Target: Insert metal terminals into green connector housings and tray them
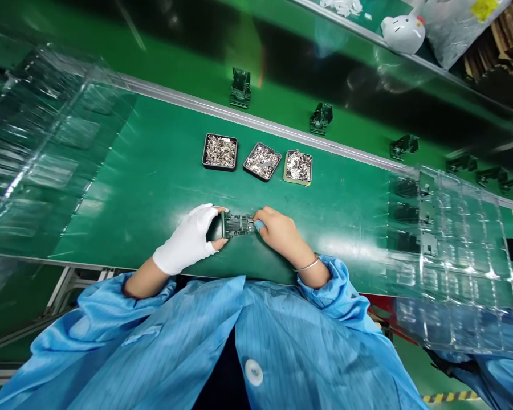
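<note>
A dark, box-like assembly with metal parts (238, 225) lies on the green work surface in front of me. My left hand (188, 234), in a white glove with bare fingertips, grips its left end between thumb and fingers. At its right end, my bare right hand (277, 230) has its fingers closed together, with a blue covering on one fingertip. Whether a small part sits in those fingers is hidden. Beyond the hands stand three small trays of shiny metal pieces: a left tray (204, 154), a middle tray (250, 172) and a right tray (285, 171).
Similar assemblies (240, 88) stand in a row past a metal rail (188, 105). Clear plastic trays are stacked at left (38, 131); another clear compartment tray (461, 228) at right holds several assemblies. A co-worker's blue sleeve (496, 370) shows at the lower right.
</note>
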### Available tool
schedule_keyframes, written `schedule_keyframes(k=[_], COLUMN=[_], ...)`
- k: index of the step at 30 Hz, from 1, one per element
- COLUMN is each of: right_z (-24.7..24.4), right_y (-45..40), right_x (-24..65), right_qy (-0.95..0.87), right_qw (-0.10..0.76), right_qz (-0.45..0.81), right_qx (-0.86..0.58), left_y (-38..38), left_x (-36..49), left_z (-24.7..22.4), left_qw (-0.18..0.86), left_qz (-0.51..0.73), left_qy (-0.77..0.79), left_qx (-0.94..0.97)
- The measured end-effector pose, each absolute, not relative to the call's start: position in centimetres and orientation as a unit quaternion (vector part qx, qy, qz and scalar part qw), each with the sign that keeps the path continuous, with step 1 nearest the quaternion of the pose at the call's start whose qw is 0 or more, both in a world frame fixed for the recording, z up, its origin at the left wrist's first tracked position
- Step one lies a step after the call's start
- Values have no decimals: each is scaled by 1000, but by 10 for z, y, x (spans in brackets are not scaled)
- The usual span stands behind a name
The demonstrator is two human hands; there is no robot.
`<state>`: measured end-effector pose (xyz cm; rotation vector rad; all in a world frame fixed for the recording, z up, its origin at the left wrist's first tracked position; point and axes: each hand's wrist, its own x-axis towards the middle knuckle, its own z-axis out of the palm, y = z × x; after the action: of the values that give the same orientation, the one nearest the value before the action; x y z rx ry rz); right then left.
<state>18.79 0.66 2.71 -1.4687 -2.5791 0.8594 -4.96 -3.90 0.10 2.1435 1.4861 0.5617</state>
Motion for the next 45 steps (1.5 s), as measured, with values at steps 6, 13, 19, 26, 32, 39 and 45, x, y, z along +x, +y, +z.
schedule_keyframes(k=[6, 13, 19, 26, 32, 39, 45], right_z=[23, 25, 32, 39, 37, 44, 39], right_y=[16, 13, 9, 6, 9, 7, 7], right_x=[204, 207, 202, 192, 197, 189, 191], right_qy=[-816, -843, -855, -828, -820, -818, -820], right_qw=[88, 50, 13, -26, 8, -42, -17], right_qz=[402, 369, 343, 338, 375, 344, 355], right_qx=[-406, -389, -389, -446, -433, -459, -447], left_y=[-40, -43, -43, -42, -42, -40, -39], left_x=[-49, -49, -50, -50, -48, -47, -47], left_z=[2, 5, 5, 6, 11, 12, 8], left_qw=[239, 242, 232, 222, 207, 208, 221], left_qz=[184, 167, 177, 188, 171, 185, 194], left_qy=[550, 554, 546, 543, 534, 527, 534], left_qx=[779, 779, 786, 788, 802, 803, 793])
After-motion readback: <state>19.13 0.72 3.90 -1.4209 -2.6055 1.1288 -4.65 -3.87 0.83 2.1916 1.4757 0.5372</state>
